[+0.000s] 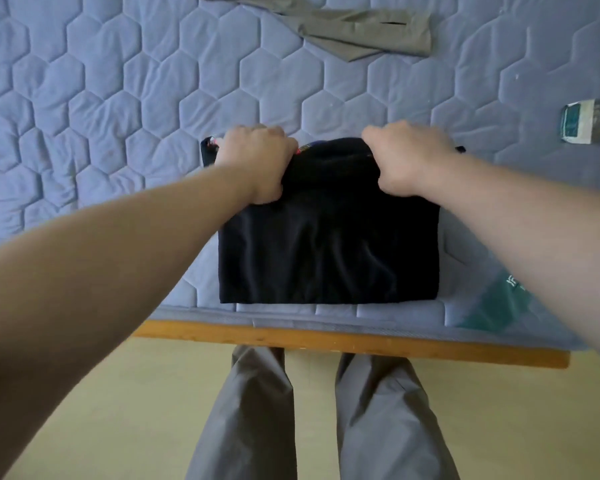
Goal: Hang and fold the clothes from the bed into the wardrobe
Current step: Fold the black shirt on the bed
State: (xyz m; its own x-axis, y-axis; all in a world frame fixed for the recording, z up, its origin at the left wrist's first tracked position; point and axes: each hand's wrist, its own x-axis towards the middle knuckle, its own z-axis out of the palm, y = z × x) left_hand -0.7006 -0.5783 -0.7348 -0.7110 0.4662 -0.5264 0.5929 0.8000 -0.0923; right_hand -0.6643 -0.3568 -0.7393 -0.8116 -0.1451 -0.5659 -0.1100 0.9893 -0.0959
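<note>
Left hand [257, 164], right hand [409, 161] grip dark garment [326, 251] on quilted mattress [118, 116]; yellow floor [136, 410].

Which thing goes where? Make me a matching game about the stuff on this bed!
Things:
1 dark garment
2 grey garment
3 green label
4 wooden bed frame

Places:
A far side of the mattress
B below the mattress's near edge
C gripped by the left hand and right hand
D mattress's right edge

Pairs: 1-C, 2-A, 3-D, 4-B
</note>
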